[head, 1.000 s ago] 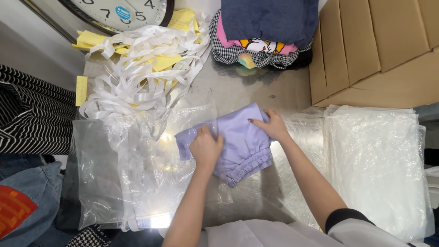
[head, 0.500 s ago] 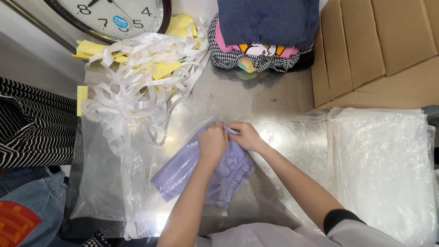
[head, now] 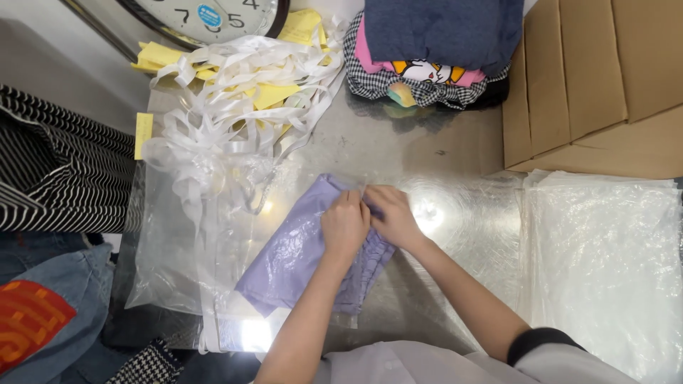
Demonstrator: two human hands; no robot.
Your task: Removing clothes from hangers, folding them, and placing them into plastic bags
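A: Where do we have the lilac garment [head: 299, 256] right now?

B: It lies on the steel table [head: 441, 149], mostly inside a clear plastic bag [head: 178, 249]. Its long axis runs on a slant, from the upper end by our knuckles down toward the lower left, near the table's front edge.

A: And our 2 hands?

B: Both sit at that upper end, side by side and touching. Our left hand [head: 345, 226] rests right on the cloth, fingers curled together and pinched on the fabric or the bag's edge; we cannot tell which. Our right hand [head: 393, 217] is just beside it, fingers closed on the same edge.

A: So the bulk of the garment lies which way from our fingers?

B: Down and to the left, away from the right arm. The left hand is the nearer 1. The tangle of white strips [head: 213, 128] lies beyond, and the stack of clear bags [head: 605, 263] is well apart to the right.
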